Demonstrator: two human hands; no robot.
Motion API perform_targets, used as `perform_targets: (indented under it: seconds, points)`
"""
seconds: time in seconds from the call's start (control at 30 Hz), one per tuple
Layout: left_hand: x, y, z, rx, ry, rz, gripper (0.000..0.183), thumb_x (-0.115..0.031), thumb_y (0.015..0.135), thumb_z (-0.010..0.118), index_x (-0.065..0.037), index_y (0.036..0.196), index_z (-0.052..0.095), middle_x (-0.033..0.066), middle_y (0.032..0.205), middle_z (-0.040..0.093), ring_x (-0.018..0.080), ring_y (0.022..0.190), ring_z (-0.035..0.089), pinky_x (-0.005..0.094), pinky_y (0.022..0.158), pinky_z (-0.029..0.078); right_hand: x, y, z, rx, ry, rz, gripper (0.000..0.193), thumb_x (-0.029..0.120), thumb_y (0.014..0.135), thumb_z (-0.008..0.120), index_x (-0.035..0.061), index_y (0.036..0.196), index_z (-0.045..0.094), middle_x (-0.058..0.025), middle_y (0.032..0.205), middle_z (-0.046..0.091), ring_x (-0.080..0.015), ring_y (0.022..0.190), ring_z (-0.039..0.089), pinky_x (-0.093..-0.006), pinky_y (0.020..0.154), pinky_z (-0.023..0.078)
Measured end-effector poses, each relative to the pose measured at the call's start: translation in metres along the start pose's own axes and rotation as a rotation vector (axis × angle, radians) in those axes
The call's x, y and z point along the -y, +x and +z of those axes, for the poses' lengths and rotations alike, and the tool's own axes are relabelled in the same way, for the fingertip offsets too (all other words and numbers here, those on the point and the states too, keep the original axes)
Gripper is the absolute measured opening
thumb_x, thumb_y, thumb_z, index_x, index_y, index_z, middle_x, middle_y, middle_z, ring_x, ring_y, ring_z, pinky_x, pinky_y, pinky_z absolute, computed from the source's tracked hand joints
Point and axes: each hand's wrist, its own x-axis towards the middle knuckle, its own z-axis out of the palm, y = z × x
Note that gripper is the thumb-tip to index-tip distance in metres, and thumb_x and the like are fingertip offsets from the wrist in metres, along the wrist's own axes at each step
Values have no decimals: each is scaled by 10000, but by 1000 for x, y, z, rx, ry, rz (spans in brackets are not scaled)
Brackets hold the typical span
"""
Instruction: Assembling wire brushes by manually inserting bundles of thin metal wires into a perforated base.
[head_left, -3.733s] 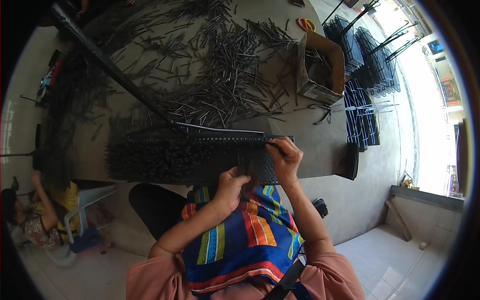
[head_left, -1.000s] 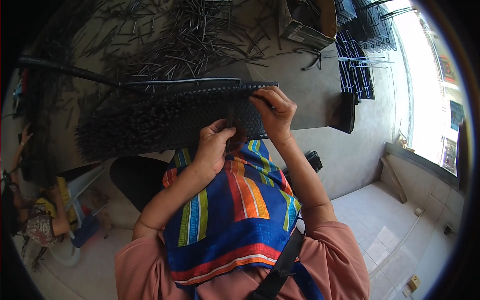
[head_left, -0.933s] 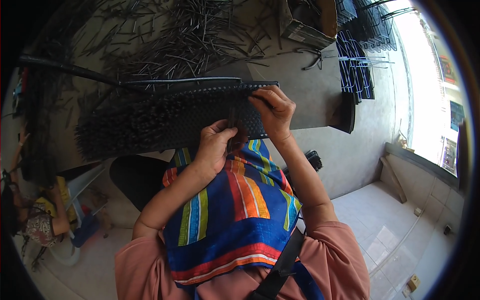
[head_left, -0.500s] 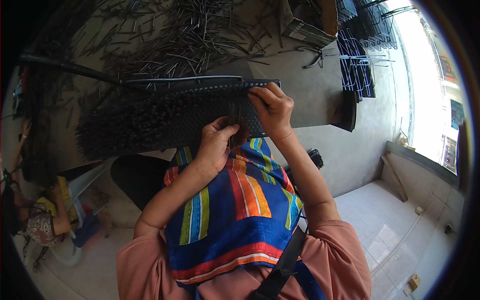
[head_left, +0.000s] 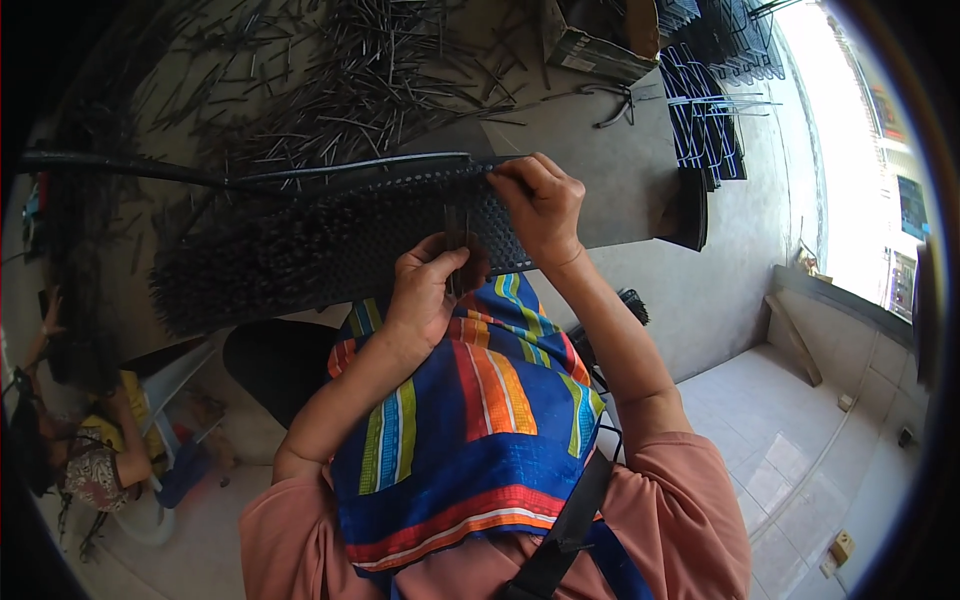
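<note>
A long black perforated board lies across my lap on a striped blue cloth. Dense black bristles stand out of its left part, while rows of open holes show toward the right end. My left hand is at the board's near edge, thumb and fingers closed on a few thin dark strips that point upward. At the far right corner my right hand is pinched against the board's holes. What its fingertips hold, if anything, is too small and hidden to make out.
Many loose dark strips cover the table beyond the board. A cardboard box, pliers-like tool and wire racks are at the far right. A dark cable crosses at left. Another person sits at the lower left.
The view has shifted slightly, so the table things sit a little higher and further left. My hands keep nearly the same hold and place on the board.
</note>
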Motion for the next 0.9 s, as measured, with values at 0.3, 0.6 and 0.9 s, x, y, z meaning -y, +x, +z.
perform_targets:
  seconds: [0.3,0.6,0.9]
  points:
    - [-1,-1,-4,34,-5,-3,143,-11,897,550,-11,1020,623,106,901,682,181,761,665,300,692,535,-2,1,-4,31,-90,-20,115,7,730,744,-1,832,691,-101,731,632,-176,590,607,-277,545,470]
    - [0,-6,-2,29,-33,-3,149,-5,892,554,-10,1023,624,105,882,678,183,752,665,297,686,544,-10,-20,-1,-53,30,-19,160,8,739,729,13,891,681,-103,766,628,-229,614,623,-289,563,480]
    - [-5,-10,-5,40,-16,3,147,-2,882,559,-22,1014,623,111,876,679,186,755,666,300,688,549,-6,-10,-1,-5,-18,2,99,19,734,724,18,813,666,-113,747,632,-248,626,633,-305,563,479]
